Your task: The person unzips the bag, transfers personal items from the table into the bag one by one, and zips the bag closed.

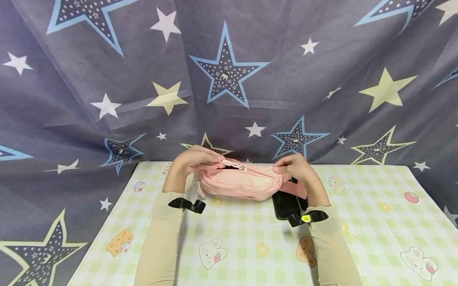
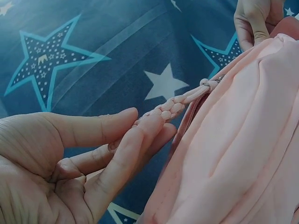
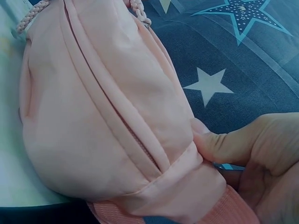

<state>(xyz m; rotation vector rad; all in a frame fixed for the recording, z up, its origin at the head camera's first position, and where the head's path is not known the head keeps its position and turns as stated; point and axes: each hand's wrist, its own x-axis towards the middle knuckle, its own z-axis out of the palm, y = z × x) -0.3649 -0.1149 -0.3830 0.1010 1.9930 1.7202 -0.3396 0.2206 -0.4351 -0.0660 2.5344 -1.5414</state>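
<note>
A pink waist bag [image 1: 239,184] is held up at the back of the table, its top zipper partly open with a dark gap near the left end. My left hand [image 1: 198,159] pinches the braided zipper pull [image 2: 170,106] between thumb and fingers. At the bag's other end, my right hand [image 1: 295,166] grips the fabric, thumb on the near side, as the right wrist view shows. A pink webbing strap [image 3: 229,207] runs out from that end. Along the bag's front is a second zipper [image 3: 119,112], and another braided pull [image 1: 201,190] hangs at the left.
A black object [image 1: 282,204] lies below the bag's right end, partly hidden by the right wrist. The table [image 1: 243,246] wears a green checked cloth with cartoon prints. A dark star-patterned curtain [image 1: 229,119] hangs right behind the table's back edge.
</note>
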